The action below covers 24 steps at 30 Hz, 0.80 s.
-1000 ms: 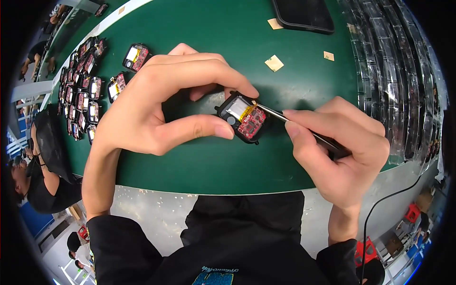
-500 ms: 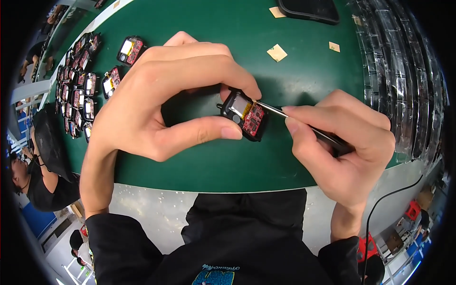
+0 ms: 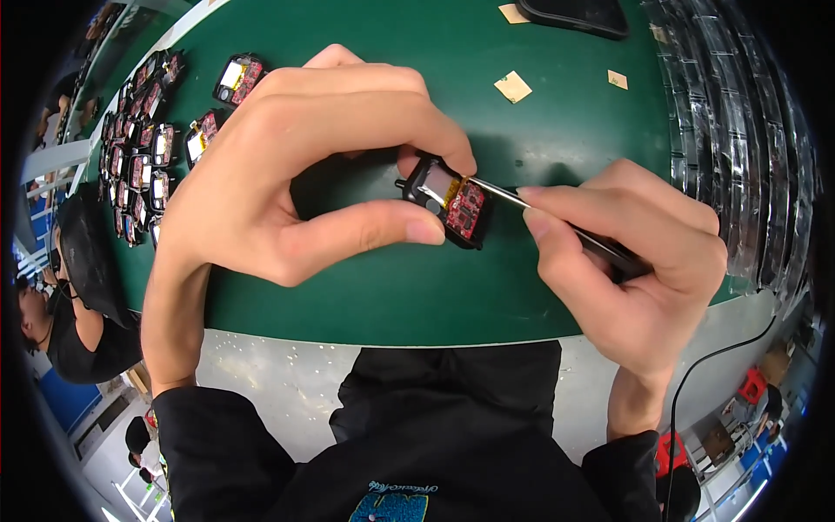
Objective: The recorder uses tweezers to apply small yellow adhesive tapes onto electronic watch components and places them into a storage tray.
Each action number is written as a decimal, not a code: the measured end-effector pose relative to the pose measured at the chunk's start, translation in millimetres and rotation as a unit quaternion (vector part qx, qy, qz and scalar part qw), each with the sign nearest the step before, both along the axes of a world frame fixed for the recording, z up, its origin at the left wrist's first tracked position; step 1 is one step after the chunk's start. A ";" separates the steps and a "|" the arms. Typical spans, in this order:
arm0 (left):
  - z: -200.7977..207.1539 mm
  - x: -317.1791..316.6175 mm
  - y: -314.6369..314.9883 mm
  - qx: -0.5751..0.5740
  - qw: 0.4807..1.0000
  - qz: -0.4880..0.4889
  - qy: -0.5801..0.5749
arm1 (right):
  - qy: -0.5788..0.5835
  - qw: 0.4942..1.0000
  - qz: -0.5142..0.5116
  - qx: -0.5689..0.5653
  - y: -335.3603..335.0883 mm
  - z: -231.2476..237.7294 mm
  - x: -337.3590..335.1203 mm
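Between the thumb and fingers of my left hand [image 3: 304,165] is a small black device housing [image 3: 465,213], tilted above the green tabletop. Its open face shows a red circuit board, a silvery battery-like block, yellow tape and a round grey part. My right hand [image 3: 639,252] grips dark-handled tweezers [image 3: 500,192] like a pen. Their silver tip touches, or nearly touches, the upper edge of the red board, close to my left fingertip. Exactly what the tip meets there is too small to make out.
Many similar open housings [image 3: 139,165] crowd the left side of the green table [image 3: 391,309]; two lie nearer my left hand. Small tan squares [image 3: 513,87] and a black phone-like object [image 3: 578,16] lie at the back. Stacked clear plastic trays [image 3: 722,148] line the right edge. A person [image 3: 91,322] sits far left.
The housing has shifted very slightly up in the picture along with my left hand. The tweezers' tip stays at the same edge of the board; both grips look unchanged.
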<state>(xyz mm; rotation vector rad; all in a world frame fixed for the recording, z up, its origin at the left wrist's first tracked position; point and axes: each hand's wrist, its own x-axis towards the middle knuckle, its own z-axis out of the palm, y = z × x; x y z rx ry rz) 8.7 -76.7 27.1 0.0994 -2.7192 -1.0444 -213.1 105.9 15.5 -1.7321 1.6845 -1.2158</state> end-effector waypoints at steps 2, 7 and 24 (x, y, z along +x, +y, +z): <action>2.1 1.2 0.6 -0.004 1.000 0.002 -0.004 | 0.001 1.000 -0.003 0.000 -0.5 2.2 0.8; 1.0 0.5 2.1 -0.002 1.000 0.006 -0.011 | -0.003 1.000 0.007 -0.022 0.0 -5.5 -1.0; 5.3 1.8 2.8 0.002 1.000 0.017 -0.024 | 0.000 0.999 -0.006 -0.052 -0.3 -7.0 1.7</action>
